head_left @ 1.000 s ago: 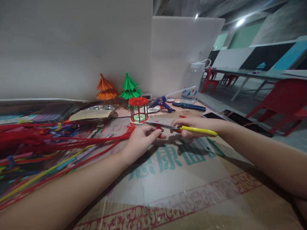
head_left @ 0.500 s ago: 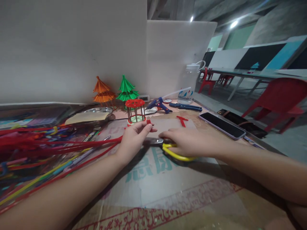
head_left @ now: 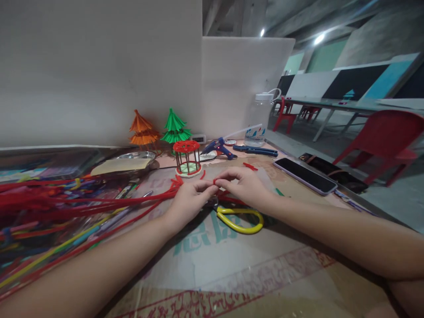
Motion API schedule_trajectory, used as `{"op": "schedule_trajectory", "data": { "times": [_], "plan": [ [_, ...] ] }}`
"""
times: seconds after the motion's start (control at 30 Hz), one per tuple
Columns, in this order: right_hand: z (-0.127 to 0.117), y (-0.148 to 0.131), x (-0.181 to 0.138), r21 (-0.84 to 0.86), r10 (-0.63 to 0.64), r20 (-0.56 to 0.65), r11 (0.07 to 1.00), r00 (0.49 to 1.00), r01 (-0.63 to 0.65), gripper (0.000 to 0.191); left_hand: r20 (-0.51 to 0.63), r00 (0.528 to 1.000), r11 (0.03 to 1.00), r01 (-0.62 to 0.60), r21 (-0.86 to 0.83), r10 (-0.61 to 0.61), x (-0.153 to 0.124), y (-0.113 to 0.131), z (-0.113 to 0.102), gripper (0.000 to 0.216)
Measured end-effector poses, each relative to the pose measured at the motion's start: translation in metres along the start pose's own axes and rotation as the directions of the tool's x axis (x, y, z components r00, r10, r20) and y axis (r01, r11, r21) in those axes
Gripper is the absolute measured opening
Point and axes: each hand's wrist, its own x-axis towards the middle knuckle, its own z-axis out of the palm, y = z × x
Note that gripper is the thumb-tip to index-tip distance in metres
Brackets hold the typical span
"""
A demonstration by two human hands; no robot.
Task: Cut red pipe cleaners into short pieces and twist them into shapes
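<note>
My left hand [head_left: 190, 201] and my right hand [head_left: 245, 185] meet fingertip to fingertip over the table. Between them they pinch a short bit of red pipe cleaner [head_left: 214, 181]. Scissors with yellow handles [head_left: 236, 229] lie just under my hands, their blades mostly hidden by my left hand. Long red pipe cleaners [head_left: 142, 201] run from the left up to my left wrist. Behind my hands stands a small round frame [head_left: 187, 146] with a red ring on top, thin brown posts and a pale green base.
Orange [head_left: 143, 128] and green [head_left: 175, 126] tiered trees stand at the back. Near them are a blue glue gun [head_left: 220, 148], blue-handled pliers [head_left: 255, 150] and a water bottle [head_left: 256, 119]. A phone [head_left: 304, 176] lies right; mixed pipe cleaners [head_left: 39, 225] heap up left.
My right hand has let go of the scissors, which now rest on the table. Its fingers have come to the red piece at my left fingertips.
</note>
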Motion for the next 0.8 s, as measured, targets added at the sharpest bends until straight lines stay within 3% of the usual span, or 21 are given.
{"op": "schedule_trajectory", "data": {
  "times": [0.1,0.2,0.3,0.37,0.43,0.53,0.63,0.73,0.8],
  "plan": [
    [-0.009,0.000,0.004,0.088,0.045,0.015,0.995,0.999,-0.046,0.015,0.007,0.999,0.998,0.040,-0.049,-0.039,0.001,-0.003,0.000,0.032],
    [-0.035,0.006,0.019,0.138,0.011,0.029,0.990,1.000,-0.015,0.019,0.004,0.996,0.984,0.085,-0.154,-0.086,0.002,-0.004,0.001,0.035],
    [-0.063,0.021,0.037,-0.181,0.078,0.119,0.982,0.990,-0.056,0.019,-0.001,0.996,0.988,0.085,-0.132,-0.086,0.002,-0.003,0.002,0.034],
    [-0.075,0.034,0.044,-0.460,0.122,0.107,0.886,0.987,-0.059,0.016,0.006,0.998,0.996,0.064,-0.057,-0.064,0.001,-0.001,0.003,0.032],
    [-0.079,0.044,0.047,-0.567,0.133,0.079,0.821,0.988,-0.065,0.014,0.039,0.999,0.999,0.036,0.025,-0.037,-0.001,0.000,0.003,0.030],
    [-0.071,0.047,0.045,-0.581,0.108,0.080,0.813,0.991,-0.041,0.023,0.125,0.992,0.991,-0.033,0.130,0.017,-0.003,0.000,0.003,0.030],
    [-0.053,0.040,0.042,-0.584,0.061,0.173,0.810,0.983,0.053,0.026,0.152,0.987,0.976,-0.085,0.200,0.055,-0.004,-0.001,0.004,0.032],
    [-0.032,0.030,0.045,-0.555,-0.046,0.283,0.807,0.958,0.203,0.030,0.142,0.987,0.965,-0.110,0.238,0.078,-0.005,-0.003,0.004,0.033],
    [-0.019,0.026,0.052,-0.509,-0.169,0.368,0.786,0.914,0.350,0.034,0.145,0.985,0.959,-0.129,0.252,0.094,-0.004,-0.004,0.004,0.032]
  ]
}}
